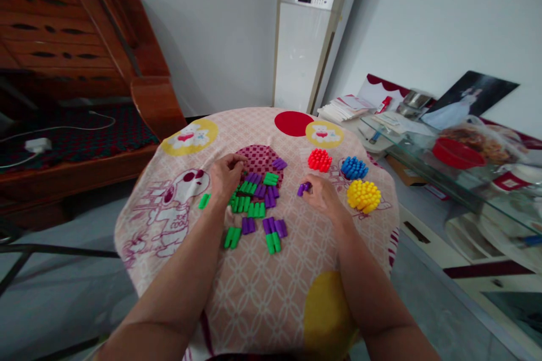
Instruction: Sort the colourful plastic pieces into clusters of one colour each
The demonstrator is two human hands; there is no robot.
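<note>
Right hand (pixel 322 194): thumb and fingers close together, pinching a small purple ribbed plastic piece (pixel 304 188) just above or on the cloth, right of the scattered pieces; which of the two I cannot tell.
Left hand (pixel 223 180): fingers bent in a narrow curl at the far left of the scatter; I cannot tell whether anything is between the fingertips.
Green pieces: short green ribbed plastic blocks (pixel 256 210), grouped mostly between the two hands, one of them lying apart to the left of the left wrist.
Purple pieces: similar purple ribbed plastic blocks (pixel 248 225), mixed among the green ones, some touching; one lies apart at the far side.
Bright clusters: a red knobbly bundle (pixel 319 161), a blue knobbly bundle (pixel 354 168) and a yellow knobbly bundle (pixel 363 196), near one another beyond and right of the right hand.
Table: round, under a pale pink patterned cloth (pixel 262 293) with yellow and red spots.
Left side: a carved reddish-brown wooden bench (pixel 154 98).
Right side: a glass-topped counter (pixel 423 163) bearing papers and a red bowl (pixel 459 152).
</note>
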